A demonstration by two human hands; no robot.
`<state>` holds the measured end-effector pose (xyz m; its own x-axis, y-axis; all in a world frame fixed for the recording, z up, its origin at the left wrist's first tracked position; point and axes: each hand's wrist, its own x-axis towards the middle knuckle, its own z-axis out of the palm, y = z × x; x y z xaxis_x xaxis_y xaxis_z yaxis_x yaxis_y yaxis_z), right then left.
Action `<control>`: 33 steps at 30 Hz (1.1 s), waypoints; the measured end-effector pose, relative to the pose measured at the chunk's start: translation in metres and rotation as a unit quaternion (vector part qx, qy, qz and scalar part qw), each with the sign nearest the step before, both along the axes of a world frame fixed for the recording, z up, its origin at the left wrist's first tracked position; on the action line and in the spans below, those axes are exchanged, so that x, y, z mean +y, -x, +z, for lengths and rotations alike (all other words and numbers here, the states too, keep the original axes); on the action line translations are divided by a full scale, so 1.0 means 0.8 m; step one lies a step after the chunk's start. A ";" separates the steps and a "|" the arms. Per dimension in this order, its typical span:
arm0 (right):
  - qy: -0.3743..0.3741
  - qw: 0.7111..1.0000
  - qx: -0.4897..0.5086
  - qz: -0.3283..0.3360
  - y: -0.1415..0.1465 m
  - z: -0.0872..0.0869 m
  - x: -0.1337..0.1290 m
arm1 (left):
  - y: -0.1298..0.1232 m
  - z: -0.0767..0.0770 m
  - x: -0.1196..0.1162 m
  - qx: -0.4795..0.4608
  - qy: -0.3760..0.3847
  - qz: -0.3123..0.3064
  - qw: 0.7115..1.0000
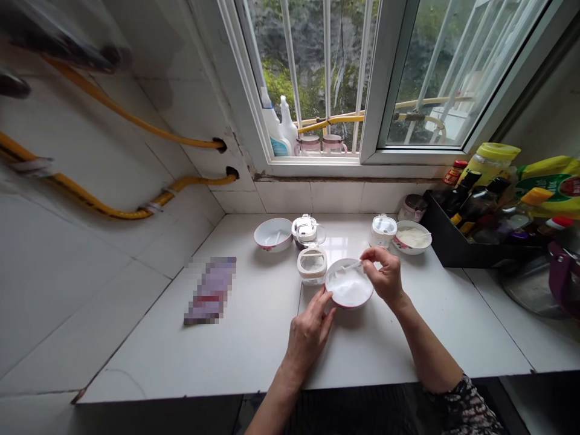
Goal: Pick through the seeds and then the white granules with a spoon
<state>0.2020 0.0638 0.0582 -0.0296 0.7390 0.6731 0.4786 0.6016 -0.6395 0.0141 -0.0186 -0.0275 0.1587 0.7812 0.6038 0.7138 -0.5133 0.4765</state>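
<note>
A bowl (350, 295) of white granules or powder rests on the counter before me. My left hand (309, 329) grips its near left side, with fingertips at the rim. My right hand (384, 277) pinches the handle of a small white spoon (348, 266), whose other end lies over the white contents. Just left of that bowl stands a white-rimmed clear jar (312, 266), with another lidded jar (306, 228) behind it. Farther left, a second bowl (273, 235) has a spoon in it. At the right are a white-lidded jar (383, 230) and a bowl with pale contents (412, 237).
A blurred purple packet (211, 291) lies on the left of the white counter (254, 350). The black bin (466, 246) at the right holds several bottles, beside a pot with a glass lid (528, 290). Spray bottles (283, 128) stand by the barred window.
</note>
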 end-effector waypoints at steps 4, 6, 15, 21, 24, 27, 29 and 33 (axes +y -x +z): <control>0.042 0.999 0.004 0.000 -0.014 -0.001 0.002 | 0.000 0.000 0.000 0.001 0.002 0.006 1.000; 0.051 0.999 -0.017 0.006 -0.011 -0.003 0.001 | -0.001 -0.001 0.000 0.002 0.000 0.008 1.000; 0.158 0.986 0.034 0.042 0.007 -0.012 0.001 | 0.000 -0.002 0.000 0.007 -0.007 0.009 1.000; 0.246 0.953 0.166 0.066 -0.001 -0.016 0.010 | -0.001 0.000 0.000 0.007 -0.007 0.011 1.000; 0.250 0.948 0.183 0.068 -0.004 -0.016 0.012 | -0.001 0.000 0.000 0.008 -0.008 0.011 1.000; 0.227 0.961 0.148 0.053 -0.005 -0.014 0.012 | -0.001 0.000 0.000 0.007 -0.010 0.011 1.000; 0.198 0.974 0.100 0.048 -0.003 -0.014 0.009 | -0.001 0.000 0.000 0.006 -0.009 0.010 1.000; 0.182 0.980 0.044 0.072 0.006 -0.015 0.003 | -0.001 -0.002 0.000 0.006 -0.011 0.011 1.000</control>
<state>0.1974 0.0660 0.0463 -0.1051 0.9229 0.3705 0.3395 0.3835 -0.8589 0.0147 -0.0185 -0.0290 0.1485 0.7715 0.6186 0.7303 -0.5074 0.4574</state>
